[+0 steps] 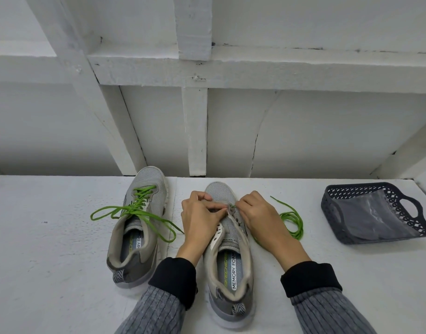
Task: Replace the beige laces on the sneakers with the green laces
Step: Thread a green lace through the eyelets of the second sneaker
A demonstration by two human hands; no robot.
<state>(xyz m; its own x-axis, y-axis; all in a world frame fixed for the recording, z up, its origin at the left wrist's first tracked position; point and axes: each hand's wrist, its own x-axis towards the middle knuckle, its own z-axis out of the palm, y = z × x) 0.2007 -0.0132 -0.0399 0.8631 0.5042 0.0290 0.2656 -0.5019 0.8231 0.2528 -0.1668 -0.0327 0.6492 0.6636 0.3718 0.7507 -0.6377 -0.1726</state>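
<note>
Two grey sneakers stand toes-away on the white table. The left sneaker (137, 227) is laced with a green lace (134, 210) tied in a loose bow. The right sneaker (227, 249) has bare eyelets. My left hand (199, 215) pinches the sneaker's eyelet flap near the toe end. My right hand (255, 213) pinches the tip of a second green lace (291, 221) at the lowest eyelets; the remainder of that lace lies coiled on the table to the right. No beige laces are in view.
A dark plastic basket (409, 229) with a handle cut-out sits at the right, lined with a clear bag. The white table (50, 273) ends at a white framed wall (197, 131) just behind the sneakers' toes.
</note>
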